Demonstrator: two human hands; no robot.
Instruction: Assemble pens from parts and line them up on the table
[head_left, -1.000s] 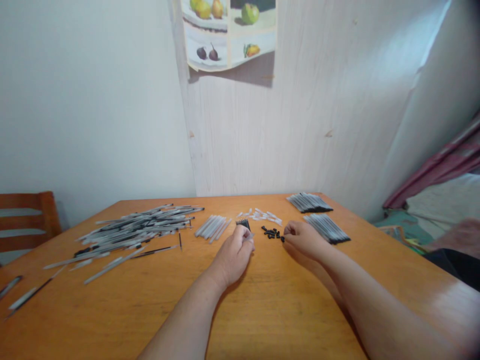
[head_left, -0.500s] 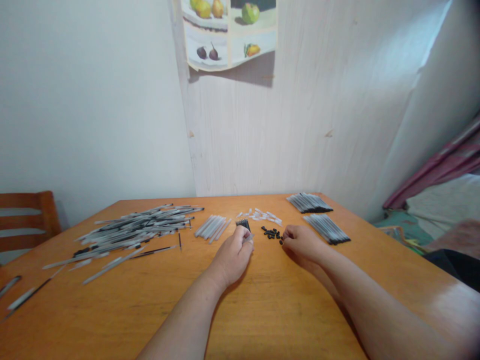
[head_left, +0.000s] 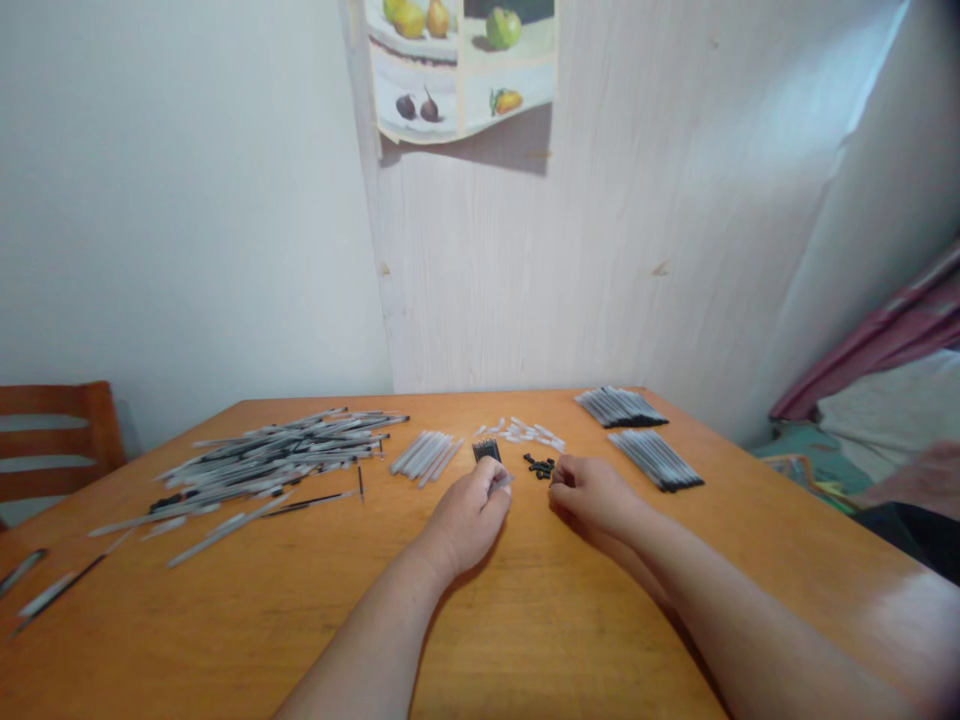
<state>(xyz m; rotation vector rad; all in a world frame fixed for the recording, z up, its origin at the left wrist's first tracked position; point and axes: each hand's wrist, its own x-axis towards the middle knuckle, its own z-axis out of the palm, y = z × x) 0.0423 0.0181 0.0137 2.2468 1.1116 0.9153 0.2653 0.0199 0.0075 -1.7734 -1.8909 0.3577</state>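
My left hand [head_left: 480, 502] is closed near the middle of the table, its thumb and fingers pinching something small and pale that I cannot make out. Just beyond its fingers lies a row of thin black refills [head_left: 487, 449]. To the right, my right hand [head_left: 589, 487] has its fingers pinched together; whatever they hold is hidden. Small black caps [head_left: 540, 466] lie scattered beside its fingertips, with small white caps [head_left: 529, 432] behind them. Several clear pen tubes [head_left: 425, 456] lie side by side left of the refills.
A big loose pile of pens and parts [head_left: 277, 455] covers the left of the wooden table [head_left: 525, 620]. Two neat rows of pens, a back one [head_left: 619, 406] and a nearer one [head_left: 655, 460], lie at the right. A chair [head_left: 56, 435] stands at the left.
My right hand has moved a little to the left, toward my left hand, away from the nearest black caps. My left hand has stayed nearly in place.
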